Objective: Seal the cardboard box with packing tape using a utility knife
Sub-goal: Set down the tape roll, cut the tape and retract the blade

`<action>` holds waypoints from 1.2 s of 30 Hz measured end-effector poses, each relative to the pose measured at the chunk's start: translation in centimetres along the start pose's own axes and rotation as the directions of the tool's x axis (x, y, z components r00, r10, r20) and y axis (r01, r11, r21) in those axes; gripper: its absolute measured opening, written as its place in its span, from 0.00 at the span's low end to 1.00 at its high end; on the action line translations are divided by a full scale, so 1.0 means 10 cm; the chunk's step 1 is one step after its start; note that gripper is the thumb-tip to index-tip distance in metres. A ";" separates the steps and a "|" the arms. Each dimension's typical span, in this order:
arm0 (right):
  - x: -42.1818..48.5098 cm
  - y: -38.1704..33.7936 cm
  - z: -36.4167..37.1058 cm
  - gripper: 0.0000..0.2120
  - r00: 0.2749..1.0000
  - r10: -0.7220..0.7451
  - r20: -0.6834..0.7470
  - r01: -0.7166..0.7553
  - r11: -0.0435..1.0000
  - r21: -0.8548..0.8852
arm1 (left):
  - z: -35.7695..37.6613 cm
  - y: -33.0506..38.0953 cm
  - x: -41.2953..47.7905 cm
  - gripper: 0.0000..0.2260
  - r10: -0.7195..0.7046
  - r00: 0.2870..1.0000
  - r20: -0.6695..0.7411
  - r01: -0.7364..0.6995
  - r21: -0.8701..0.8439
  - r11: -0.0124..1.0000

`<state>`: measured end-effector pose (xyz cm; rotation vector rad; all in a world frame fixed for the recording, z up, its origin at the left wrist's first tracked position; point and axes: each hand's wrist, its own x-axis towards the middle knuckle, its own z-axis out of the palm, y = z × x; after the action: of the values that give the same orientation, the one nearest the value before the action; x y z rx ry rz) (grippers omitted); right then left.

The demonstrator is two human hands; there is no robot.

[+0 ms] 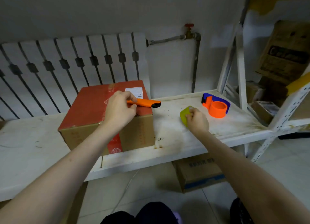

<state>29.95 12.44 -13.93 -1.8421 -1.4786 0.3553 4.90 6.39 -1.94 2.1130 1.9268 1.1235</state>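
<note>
Your left hand point(120, 109) is closed around the orange utility knife point(145, 102), holding it by the back part of its handle. The knife lies almost level above the right edge of the cardboard box point(107, 118), and its black tip points to the right, past the box edge. I cannot tell if the blade is out.

The box stands on the white bench point(176, 136), on the left part of it. Its top is covered with red tape or print, a white label point(134, 90) sits near the far right corner, and a red strip runs down the front wall.

Your right hand point(198, 119) is closed on a small yellow-green object point(184, 114), gripping it with the fingertips just above the bench surface, to the right of the box and apart from it. What this object is, I cannot say.

The tape dispenser point(215, 105), orange with a blue part, stands on the bench further right and behind your right hand, not touching it.

Behind the bench there is a white radiator point(70, 64), and at the right a white metal shelf point(241, 69) with cartons.
</note>
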 end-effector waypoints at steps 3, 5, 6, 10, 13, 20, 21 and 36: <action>0.14 0.08 0.07 0.12 1.000 -0.025 0.018 0.028 0.984 -0.176 | 0.15 0.02 0.07 0.05 -0.002 1.000 0.001 0.002 0.042 0.999; 0.26 0.09 0.13 0.08 0.996 -0.087 -0.008 0.081 0.951 -0.297 | 0.23 0.03 0.12 0.06 0.013 1.000 0.010 -0.014 0.063 0.998; 0.32 0.11 0.16 0.06 0.995 -0.101 -0.027 0.085 0.934 -0.347 | 0.26 0.02 0.14 0.06 0.021 1.000 0.017 -0.022 0.075 0.997; 0.54 0.21 0.28 0.13 0.993 -0.006 -0.118 -0.041 0.921 -0.388 | 0.33 -0.07 0.20 0.06 0.043 0.999 0.026 -0.045 0.093 0.995; 0.63 0.20 0.30 0.19 0.981 0.164 -0.106 -0.163 0.986 0.014 | 0.35 -0.13 0.21 0.06 0.053 0.998 0.029 -0.055 0.093 0.994; 0.43 -0.37 0.33 0.11 0.985 0.032 -0.169 0.055 0.872 0.486 | 0.31 -0.22 0.15 0.06 0.021 1.000 0.002 -0.021 0.053 0.998; 0.39 -0.54 0.27 0.09 0.980 0.037 -0.197 0.084 0.817 0.570 | 0.28 -0.23 0.14 0.06 0.013 1.000 -0.002 -0.012 0.053 0.999; -0.10 -1.62 0.17 0.14 0.847 -0.465 0.259 0.525 0.808 -0.268 | -0.23 -0.40 -0.06 0.06 -0.087 0.994 -0.060 0.087 -0.004 0.996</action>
<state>16.88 13.19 -4.18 -1.6020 -2.1907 0.0112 0.34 5.74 -2.61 1.9953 2.0217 1.1843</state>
